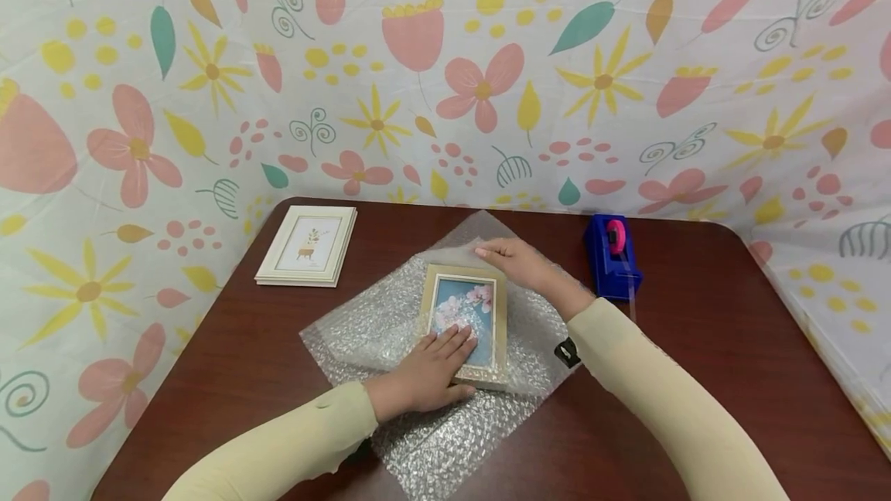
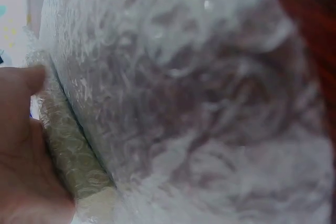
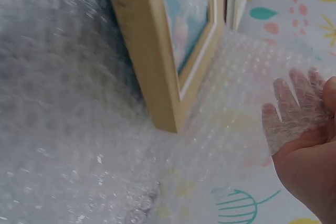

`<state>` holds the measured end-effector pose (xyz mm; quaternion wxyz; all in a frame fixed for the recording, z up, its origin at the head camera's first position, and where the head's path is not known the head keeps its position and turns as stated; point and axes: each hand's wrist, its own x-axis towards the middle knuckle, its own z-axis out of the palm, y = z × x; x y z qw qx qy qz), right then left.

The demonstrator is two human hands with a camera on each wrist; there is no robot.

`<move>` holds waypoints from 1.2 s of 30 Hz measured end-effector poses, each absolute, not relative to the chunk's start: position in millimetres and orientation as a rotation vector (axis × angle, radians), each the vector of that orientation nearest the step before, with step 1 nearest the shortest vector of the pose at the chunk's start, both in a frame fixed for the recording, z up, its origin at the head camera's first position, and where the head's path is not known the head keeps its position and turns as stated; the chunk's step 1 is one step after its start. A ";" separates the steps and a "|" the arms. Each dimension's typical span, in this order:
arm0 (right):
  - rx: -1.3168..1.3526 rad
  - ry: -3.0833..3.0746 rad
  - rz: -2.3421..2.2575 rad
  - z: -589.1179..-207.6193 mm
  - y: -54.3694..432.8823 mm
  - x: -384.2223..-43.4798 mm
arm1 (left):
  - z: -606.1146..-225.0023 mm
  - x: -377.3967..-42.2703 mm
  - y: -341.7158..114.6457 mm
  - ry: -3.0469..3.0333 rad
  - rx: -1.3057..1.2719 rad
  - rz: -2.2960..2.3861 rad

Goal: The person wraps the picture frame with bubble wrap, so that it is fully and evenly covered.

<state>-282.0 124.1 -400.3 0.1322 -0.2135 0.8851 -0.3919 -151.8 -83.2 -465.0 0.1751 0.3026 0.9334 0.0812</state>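
A wood-coloured picture frame (image 1: 501, 308) with pink blossoms on blue lies face up on a sheet of bubble wrap (image 1: 445, 458). My left hand (image 1: 428, 373) rests with extended fingers over the frame's lower left part, where a layer of the wrap covers it. In the left wrist view, the frame's side (image 2: 84, 166) shows through the wrap beside that hand (image 2: 26, 156). Near the frame's top right corner, my right hand (image 1: 518, 263) pinches the wrap's far edge between thumb and fingers. From the right wrist, its fingers (image 3: 286, 106) appear behind the clear sheet.
White picture frames (image 1: 306, 246), seemingly stacked, lie at the table's back left. A blue tape dispenser (image 1: 612, 265) with a pink core stands at the back right. Behind the dark red table (image 1: 717, 315) hangs a flower-patterned cloth (image 1: 480, 138).
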 end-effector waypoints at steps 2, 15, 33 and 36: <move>-0.657 2.579 -1.114 -403.7 123.8 -275.7 | -464.0 -151.7 -83.2 2.659 0.864 0.199; -0.822 2.537 -1.231 -434.2 122.3 -239.0 | -463.7 -150.5 -80.9 2.706 0.926 0.071; -0.782 2.697 -1.136 -473.0 106.9 -209.7 | -462.8 -150.7 -83.4 2.721 0.953 -0.011; -0.820 2.709 -1.065 -473.9 106.8 -208.3 | -460.4 -149.6 -82.0 2.709 0.941 -0.021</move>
